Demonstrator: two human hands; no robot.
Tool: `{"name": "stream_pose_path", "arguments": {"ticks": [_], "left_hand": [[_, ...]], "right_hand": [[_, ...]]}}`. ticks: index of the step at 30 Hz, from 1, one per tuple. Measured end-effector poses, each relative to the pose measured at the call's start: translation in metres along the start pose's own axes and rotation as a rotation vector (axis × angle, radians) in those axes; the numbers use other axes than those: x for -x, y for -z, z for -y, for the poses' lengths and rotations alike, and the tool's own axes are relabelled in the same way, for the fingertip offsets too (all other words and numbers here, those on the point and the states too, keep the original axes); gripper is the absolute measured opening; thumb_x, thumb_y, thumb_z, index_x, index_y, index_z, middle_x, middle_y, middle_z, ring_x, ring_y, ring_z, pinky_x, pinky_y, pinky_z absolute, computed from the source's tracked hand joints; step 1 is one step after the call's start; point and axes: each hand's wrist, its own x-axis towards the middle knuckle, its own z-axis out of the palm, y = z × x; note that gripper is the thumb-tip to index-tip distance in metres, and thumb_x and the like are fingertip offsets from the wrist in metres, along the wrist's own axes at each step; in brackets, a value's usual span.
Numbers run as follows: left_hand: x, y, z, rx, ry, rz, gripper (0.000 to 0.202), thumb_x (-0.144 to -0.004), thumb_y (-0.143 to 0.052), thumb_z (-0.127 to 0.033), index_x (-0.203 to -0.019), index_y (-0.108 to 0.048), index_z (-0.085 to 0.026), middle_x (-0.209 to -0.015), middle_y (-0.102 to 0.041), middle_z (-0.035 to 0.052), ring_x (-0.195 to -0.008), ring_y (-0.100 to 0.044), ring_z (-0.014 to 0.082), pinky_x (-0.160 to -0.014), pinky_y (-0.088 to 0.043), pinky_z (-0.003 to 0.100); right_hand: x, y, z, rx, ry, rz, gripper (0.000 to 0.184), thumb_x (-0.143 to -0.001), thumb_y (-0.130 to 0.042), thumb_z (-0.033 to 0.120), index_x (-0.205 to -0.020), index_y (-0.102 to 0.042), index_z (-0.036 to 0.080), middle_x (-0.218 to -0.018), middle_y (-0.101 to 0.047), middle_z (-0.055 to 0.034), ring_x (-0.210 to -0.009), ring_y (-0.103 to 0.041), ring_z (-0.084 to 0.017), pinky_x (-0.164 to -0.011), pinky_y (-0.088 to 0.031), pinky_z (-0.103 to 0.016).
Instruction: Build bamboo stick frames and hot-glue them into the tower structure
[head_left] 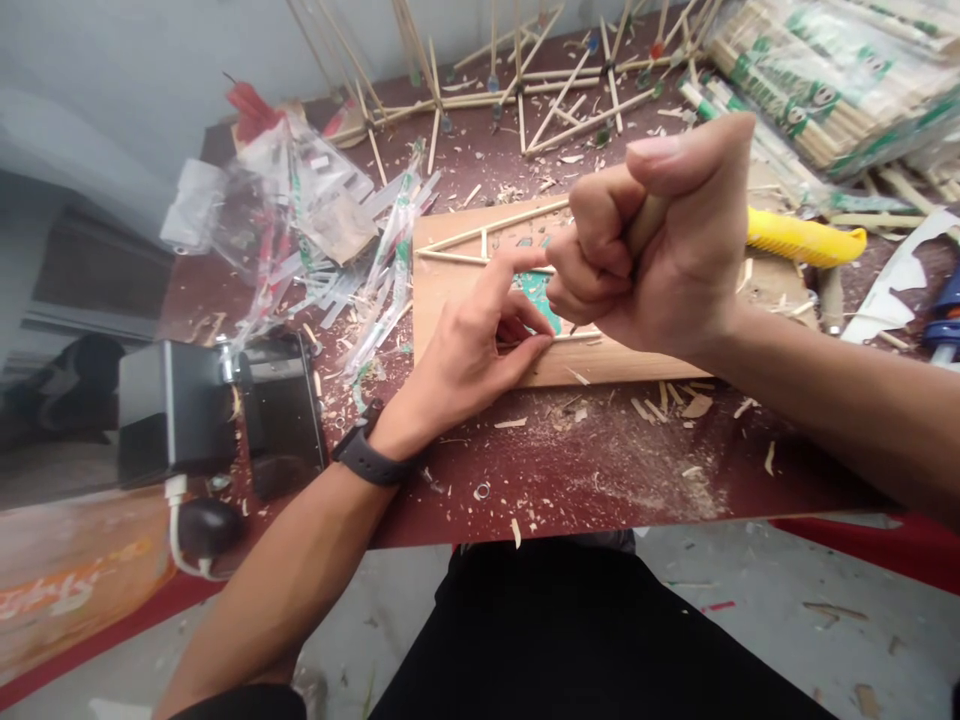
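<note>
On the board (457, 310) by the table's (600, 480) front edge, your left hand's (472, 350) spread thumb and forefinger press thin sticks (450, 256); your right hand (664, 255) clenches a wooden handle (647, 222).

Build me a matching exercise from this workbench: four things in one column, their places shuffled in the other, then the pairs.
1. wristband
2. yellow tool
3. wooden board
4. pale handle

A. inside the right hand fist
B. at the board's right end
C. centre, bearing thin sticks
D. around the left wrist

Pairs: 1-D, 2-B, 3-C, 4-A.
</note>
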Motion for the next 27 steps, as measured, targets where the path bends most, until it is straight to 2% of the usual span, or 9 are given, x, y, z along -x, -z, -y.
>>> {"name": "stream_pose_path", "arguments": {"ticks": [4, 8, 12, 15, 18, 21, 23, 25, 27], "left_hand": [[0.0, 0.0, -0.001, 0.008, 0.002, -0.002, 0.055, -0.091, -0.073, -0.011, -0.141, -0.051, -0.018, -0.09, -0.08, -0.001, -0.073, -0.075, 0.0135, -0.068, -0.059, 0.028], [0.0, 0.0, -0.001, 0.015, 0.019, 0.002, 0.055, -0.092, -0.074, -0.014, -0.142, -0.051, -0.019, -0.092, -0.081, -0.0001, -0.074, -0.076, 0.0147, -0.069, -0.06, 0.028], [0.0, 0.0, 0.001, 0.006, 0.006, -0.001, 0.056, -0.093, -0.074, -0.017, -0.144, -0.051, -0.02, -0.093, -0.082, 0.0001, -0.076, -0.077, 0.0142, -0.068, -0.06, 0.026], [0.0, 0.0, 0.002, 0.002, -0.009, -0.001, 0.056, -0.093, -0.074, -0.017, -0.144, -0.052, -0.02, -0.092, -0.081, -0.0007, -0.074, -0.076, 0.0135, -0.069, -0.061, 0.026], [0.0, 0.0, 0.002, -0.001, -0.023, -0.002, 0.053, -0.093, -0.073, -0.015, -0.141, -0.052, -0.021, -0.09, -0.08, -0.002, -0.07, -0.073, 0.0123, -0.069, -0.061, 0.026], [0.0, -0.001, 0.004, -0.015, -0.036, 0.001, 0.053, -0.093, -0.073, -0.016, -0.141, -0.05, -0.021, -0.089, -0.079, -0.0029, -0.068, -0.071, 0.0119, -0.069, -0.062, 0.027], [0.001, -0.002, 0.005, -0.023, -0.037, 0.001, 0.053, -0.095, -0.074, -0.021, -0.143, -0.049, -0.023, -0.092, -0.078, -0.002, -0.073, -0.073, 0.0132, -0.07, -0.062, 0.028], [-0.001, 0.0, 0.004, -0.014, -0.058, -0.057, 0.052, -0.099, -0.075, -0.029, -0.144, -0.048, -0.026, -0.101, -0.078, -0.0003, -0.084, -0.076, 0.0146, -0.073, -0.064, 0.028], [-0.007, 0.004, 0.001, 0.037, -0.11, -0.208, 0.047, -0.103, -0.075, -0.036, -0.141, -0.049, -0.028, -0.112, -0.076, 0.0012, -0.1, -0.077, 0.0155, -0.084, -0.067, 0.028]], "right_hand": [[0.0, -0.001, 0.001, 0.051, -0.013, -0.052, 0.054, -0.086, -0.062, 0.047, -0.051, -0.027, 0.025, -0.047, -0.018, 0.0059, -0.039, -0.019, -0.008, -0.038, -0.015, -0.026], [-0.001, 0.002, -0.004, 0.073, 0.019, -0.071, 0.052, -0.084, -0.063, 0.051, -0.052, -0.031, 0.026, -0.049, -0.022, 0.0056, -0.039, -0.022, -0.009, -0.037, -0.019, -0.028], [0.001, -0.001, -0.012, 0.075, 0.112, -0.118, 0.051, -0.088, -0.066, 0.044, -0.053, -0.032, 0.026, -0.052, -0.024, 0.0058, -0.039, -0.021, -0.008, -0.037, -0.017, -0.029], [0.004, -0.006, -0.017, 0.081, 0.193, -0.123, 0.056, -0.095, -0.064, 0.047, -0.056, -0.031, 0.026, -0.053, -0.024, 0.0054, -0.042, -0.023, -0.01, -0.039, -0.02, -0.03], [0.007, -0.011, -0.017, 0.112, 0.219, -0.103, 0.055, -0.098, -0.066, 0.044, -0.058, -0.034, 0.025, -0.055, -0.026, 0.0054, -0.046, -0.027, -0.01, -0.043, -0.025, -0.03], [0.007, -0.013, -0.013, 0.088, 0.227, -0.107, 0.049, -0.098, -0.065, 0.035, -0.058, -0.038, 0.024, -0.054, -0.027, 0.0058, -0.046, -0.026, -0.009, -0.043, -0.023, -0.029], [0.006, -0.011, -0.012, 0.092, 0.19, -0.107, 0.05, -0.096, -0.067, 0.036, -0.058, -0.037, 0.025, -0.053, -0.023, 0.0068, -0.045, -0.022, -0.009, -0.042, -0.023, -0.029], [0.005, -0.008, -0.012, 0.092, 0.147, -0.107, 0.051, -0.095, -0.068, 0.042, -0.058, -0.036, 0.026, -0.052, -0.02, 0.0075, -0.045, -0.018, -0.01, -0.041, -0.023, -0.03], [0.006, -0.006, -0.013, 0.059, 0.136, -0.108, 0.05, -0.094, -0.064, 0.047, -0.058, -0.036, 0.027, -0.051, -0.021, 0.0074, -0.045, -0.016, -0.01, -0.04, -0.02, -0.03]]}}
